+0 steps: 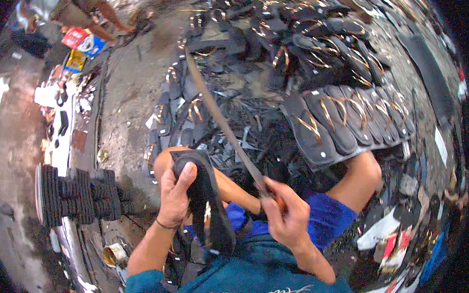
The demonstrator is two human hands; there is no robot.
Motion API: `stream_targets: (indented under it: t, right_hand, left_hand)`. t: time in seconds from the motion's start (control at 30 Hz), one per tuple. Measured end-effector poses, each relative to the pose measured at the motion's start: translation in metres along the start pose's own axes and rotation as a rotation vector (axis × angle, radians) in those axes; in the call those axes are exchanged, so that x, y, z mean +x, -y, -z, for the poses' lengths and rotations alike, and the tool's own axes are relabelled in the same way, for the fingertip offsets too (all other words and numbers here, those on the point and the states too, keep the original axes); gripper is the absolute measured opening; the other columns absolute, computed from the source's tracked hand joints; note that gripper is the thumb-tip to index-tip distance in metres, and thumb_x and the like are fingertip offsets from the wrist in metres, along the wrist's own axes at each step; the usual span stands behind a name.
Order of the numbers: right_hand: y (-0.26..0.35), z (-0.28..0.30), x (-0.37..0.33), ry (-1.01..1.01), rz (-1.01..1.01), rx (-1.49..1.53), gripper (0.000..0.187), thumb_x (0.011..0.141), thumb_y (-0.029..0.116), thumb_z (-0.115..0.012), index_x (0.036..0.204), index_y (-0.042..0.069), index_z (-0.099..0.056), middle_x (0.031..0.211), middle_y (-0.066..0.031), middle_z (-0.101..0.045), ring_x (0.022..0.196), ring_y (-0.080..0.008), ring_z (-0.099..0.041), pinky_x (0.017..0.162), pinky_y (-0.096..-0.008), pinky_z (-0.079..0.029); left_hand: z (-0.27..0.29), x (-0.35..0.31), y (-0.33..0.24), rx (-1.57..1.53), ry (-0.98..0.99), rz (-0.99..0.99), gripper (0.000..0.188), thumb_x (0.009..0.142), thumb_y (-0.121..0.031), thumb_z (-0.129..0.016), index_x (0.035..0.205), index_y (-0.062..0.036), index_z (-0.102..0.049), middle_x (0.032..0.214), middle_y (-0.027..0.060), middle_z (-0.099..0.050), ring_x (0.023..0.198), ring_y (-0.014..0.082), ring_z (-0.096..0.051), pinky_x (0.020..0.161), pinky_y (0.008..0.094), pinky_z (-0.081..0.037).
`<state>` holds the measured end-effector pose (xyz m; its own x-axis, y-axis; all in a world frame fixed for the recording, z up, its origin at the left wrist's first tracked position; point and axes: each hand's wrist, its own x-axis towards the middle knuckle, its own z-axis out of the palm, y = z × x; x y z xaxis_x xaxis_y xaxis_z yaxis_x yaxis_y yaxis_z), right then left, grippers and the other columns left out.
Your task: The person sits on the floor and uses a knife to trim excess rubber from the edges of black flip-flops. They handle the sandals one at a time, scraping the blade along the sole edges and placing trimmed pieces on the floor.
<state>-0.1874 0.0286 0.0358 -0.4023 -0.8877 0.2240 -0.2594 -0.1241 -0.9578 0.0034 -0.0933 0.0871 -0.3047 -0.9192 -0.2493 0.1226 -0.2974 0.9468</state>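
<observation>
My left hand [176,188] grips a black flip-flop [209,191] near one end, thumb pressed on its flat face; a bit of gold strap shows toward its lower end. A long, narrow grey-brown blade-like strip [225,126] extends from my closed right hand [284,212] up and away to the left. Whether it is a knife blade or a strip of material I cannot tell. The strip and the flip-flop are apart. Dark cut scraps [239,141] lie heaped between my bent legs.
At right, joined black flip-flops with gold straps [345,121] lie beside my knee. A pile of similar flip-flops [314,45] fills the far right, more [175,104] lie ahead. Stacked black soles [81,194] stand at left, near a small tin [114,255]. Another person's legs [109,17] show far left.
</observation>
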Motion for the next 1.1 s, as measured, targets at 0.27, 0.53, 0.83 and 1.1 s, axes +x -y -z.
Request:
stream_targets:
  t: [0.27,0.53,0.83,1.1]
  right_hand:
    - [-0.030,0.033,-0.085,0.290,-0.021,-0.211,0.036,0.075,0.013,-0.080,0.109,0.005,-0.070,0.097,-0.0106,-0.072,0.068,-0.0230,-0.065,0.062,-0.0336,-0.053]
    - [0.032,0.067,-0.007,0.443,-0.033,-0.348,0.032,0.079,0.019,-0.080,0.108,0.008,-0.071,0.093,-0.0085,-0.072,0.070,-0.0224,-0.068,0.062,-0.0336,-0.055]
    - [0.077,0.064,0.068,0.737,-0.099,-0.308,0.025,0.086,0.021,-0.075,0.105,0.005,-0.072,0.074,-0.0132,-0.068,0.061,-0.0257,-0.066,0.055,-0.0342,-0.052]
    - [0.055,0.053,0.101,0.942,0.064,-0.164,0.034,0.097,0.032,-0.058,0.121,0.009,-0.066,0.084,-0.0158,-0.071,0.074,-0.0353,-0.069,0.064,-0.0444,-0.053]
  left_hand:
    - [0.032,-0.037,0.016,-0.102,-0.045,0.267,0.030,0.099,-0.026,-0.060,0.119,-0.0035,-0.059,0.103,0.0013,-0.067,0.089,0.0100,-0.065,0.080,0.0275,-0.054]
    - [0.019,-0.041,0.013,0.043,0.133,0.255,0.026,0.095,-0.020,-0.066,0.113,-0.0009,-0.064,0.102,0.0024,-0.069,0.093,0.0106,-0.062,0.086,0.0280,-0.050]
    - [-0.001,-0.041,-0.005,0.207,0.323,0.225,0.027,0.094,-0.022,-0.068,0.109,-0.0002,-0.068,0.096,0.0025,-0.069,0.087,0.0106,-0.062,0.079,0.0288,-0.051]
    - [-0.018,-0.044,-0.015,0.447,0.232,0.248,0.034,0.085,-0.022,-0.074,0.109,0.0010,-0.065,0.097,0.0043,-0.067,0.090,0.0134,-0.061,0.083,0.0327,-0.051]
